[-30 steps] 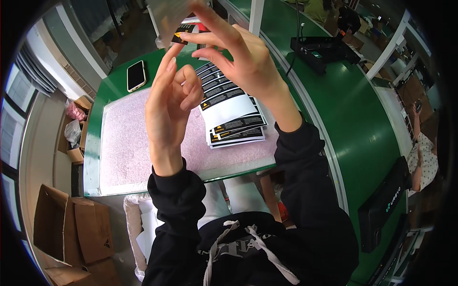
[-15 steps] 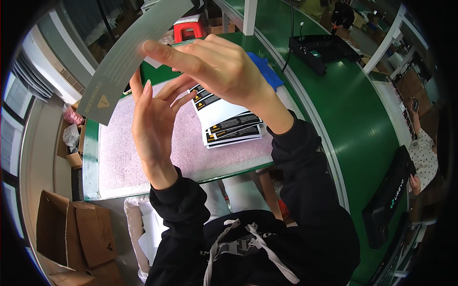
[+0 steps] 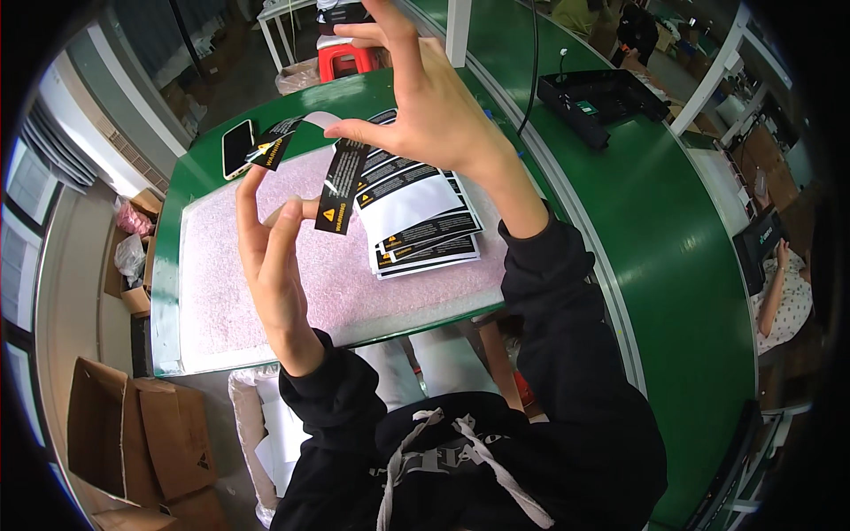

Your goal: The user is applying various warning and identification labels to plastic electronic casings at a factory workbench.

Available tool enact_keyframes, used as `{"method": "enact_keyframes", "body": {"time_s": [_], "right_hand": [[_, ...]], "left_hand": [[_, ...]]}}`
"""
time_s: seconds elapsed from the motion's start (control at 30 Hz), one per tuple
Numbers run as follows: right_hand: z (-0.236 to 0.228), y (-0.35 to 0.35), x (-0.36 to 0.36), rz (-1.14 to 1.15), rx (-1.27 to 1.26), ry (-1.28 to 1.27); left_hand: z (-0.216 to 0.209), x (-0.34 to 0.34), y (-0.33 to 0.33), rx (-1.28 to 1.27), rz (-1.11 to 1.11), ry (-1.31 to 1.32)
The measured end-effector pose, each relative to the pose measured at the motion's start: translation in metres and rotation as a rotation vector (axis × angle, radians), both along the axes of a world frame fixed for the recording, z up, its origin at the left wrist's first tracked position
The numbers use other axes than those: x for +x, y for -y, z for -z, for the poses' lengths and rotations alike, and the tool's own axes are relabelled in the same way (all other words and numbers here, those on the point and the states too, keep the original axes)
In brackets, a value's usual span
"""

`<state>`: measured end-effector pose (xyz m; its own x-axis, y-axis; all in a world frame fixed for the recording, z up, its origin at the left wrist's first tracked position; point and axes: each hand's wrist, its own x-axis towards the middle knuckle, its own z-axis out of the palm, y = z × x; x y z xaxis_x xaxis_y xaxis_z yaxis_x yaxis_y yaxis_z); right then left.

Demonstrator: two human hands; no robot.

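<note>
My left hand [image 3: 276,265] is raised over the pink foam-covered mat, fingers curled apart. A black warning label [image 3: 276,147] sits at its index fingertip. Another black warning label [image 3: 341,190] hangs upright by its thumb and another finger, its top just under my right thumb. A pale curled strip [image 3: 320,118] shows behind. My right hand [image 3: 443,111] is higher, fingers spread; whether its thumb touches the hanging label I cannot tell. Below lies a stack of black-and-white label sheets [image 3: 425,239], partly covered by my right hand and wrist.
A phone [image 3: 237,149] lies at the green table's far left. A black plastic housing [image 3: 602,102] rests on the green conveyor [image 3: 673,239] to the right. There a co-worker's hand [image 3: 781,255] is on a black panel [image 3: 757,239]. Cardboard boxes [image 3: 173,434] stand at lower left.
The large greyish strip by my right hand is out of sight; black labels now show at my left fingers. My right hand has opened and risen. The co-worker's black panel has moved farther away.
</note>
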<state>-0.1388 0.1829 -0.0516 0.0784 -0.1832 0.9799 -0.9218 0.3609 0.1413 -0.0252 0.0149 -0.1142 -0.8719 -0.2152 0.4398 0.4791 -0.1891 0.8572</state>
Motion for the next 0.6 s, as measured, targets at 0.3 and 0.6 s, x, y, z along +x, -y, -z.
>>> {"method": "enact_keyframes", "body": {"time_s": [0.3, 0.6], "right_hand": [[-0.002, -0.018, -0.011, 0.007, 0.29, 0.313], [-0.017, -0.14, -0.034, 0.295, 0.084, 0.778]], "left_hand": [[0.004, 0.027, -0.002, -0.18, 0.148, 0.094], [0.045, 0.009, 0.031, -0.108, -0.213, -0.038]]}}
